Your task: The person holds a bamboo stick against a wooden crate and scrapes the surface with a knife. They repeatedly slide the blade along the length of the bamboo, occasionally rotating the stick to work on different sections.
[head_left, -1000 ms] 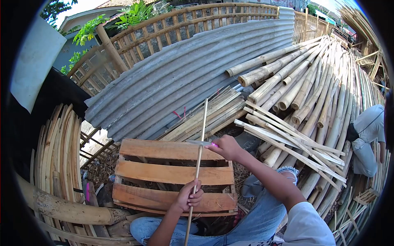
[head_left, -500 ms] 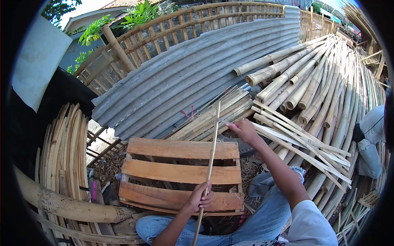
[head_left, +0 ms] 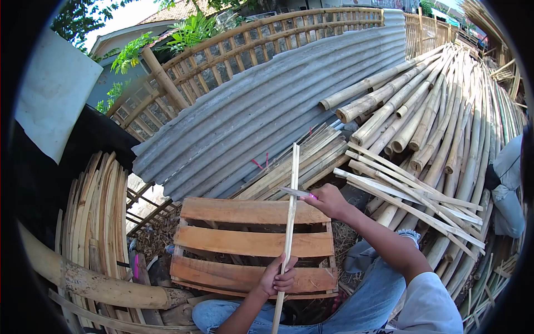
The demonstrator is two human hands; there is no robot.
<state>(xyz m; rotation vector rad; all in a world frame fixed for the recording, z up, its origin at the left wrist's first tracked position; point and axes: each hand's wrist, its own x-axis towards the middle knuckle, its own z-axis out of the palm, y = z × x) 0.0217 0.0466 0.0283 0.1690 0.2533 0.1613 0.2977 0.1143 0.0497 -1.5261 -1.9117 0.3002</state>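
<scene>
A long, pale bamboo strip [head_left: 291,217] stands slanted before me, its upper end above the wooden crate. My left hand [head_left: 276,276] is closed around its lower part, over the crate's near edge. In my right hand [head_left: 329,201] is a knife [head_left: 293,192] with a pinkish handle, mostly covered by the fingers. Its blade crosses the strip in its upper part and appears to touch it. The slatted wooden crate [head_left: 253,241] lies under both hands, in front of my knees.
Split bamboo strips [head_left: 94,222] stand bundled at left, beside a thick bamboo pole [head_left: 111,286]. More loose strips [head_left: 417,197] lie at right over stacked bamboo poles [head_left: 434,117]. Corrugated sheeting [head_left: 267,106] runs behind. Another person's leg [head_left: 506,189] shows at the far right.
My right hand has brought the knife down along the strip, nearer my left hand. The strip now shows a broader face. The view has shifted slightly.
</scene>
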